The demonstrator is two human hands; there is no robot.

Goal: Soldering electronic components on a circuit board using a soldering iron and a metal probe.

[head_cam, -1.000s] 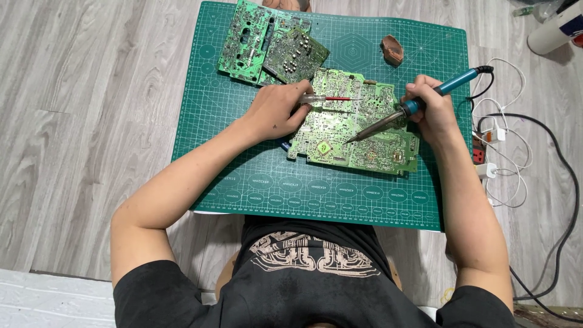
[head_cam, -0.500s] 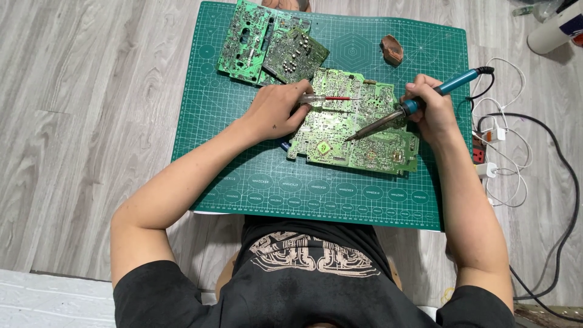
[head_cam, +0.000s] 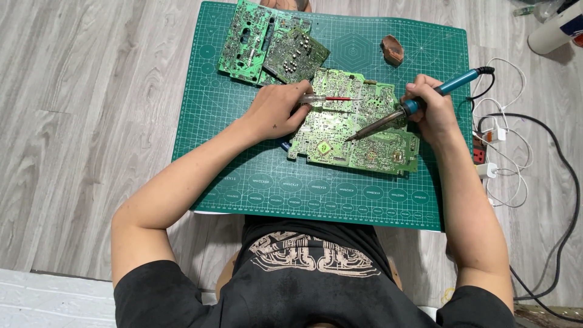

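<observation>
— What's laid out in front of you?

— Biggest first: the grey wood floor (head_cam: 79, 121), then the green cutting mat (head_cam: 255, 176) across the middle of the frame. On it, just right of centre, lies the large green circuit board (head_cam: 364, 149), solder side up. Two smaller boards (head_cam: 267, 45) are stacked at the mat's upper left, and a small brown lump (head_cam: 392, 50) sits near its top edge. White and black cables (head_cam: 516, 152) trail off at the right.

— And your hands?

— My left hand (head_cam: 276, 112) rests on the big board's left edge, fingers closed around a thin clear-handled screwdriver (head_cam: 331, 98) with a red shaft, lying across the board's top. My right hand (head_cam: 428, 112) is clamped around the blue-handled soldering iron (head_cam: 419, 103), held like a pen, its tip down on the board near the middle.

— How far along is the work?

— My judgement is mid-job: the tip is on one joint, and I see no removed parts on the mat. The board is too finely detailed to tell which joints are finished.
</observation>
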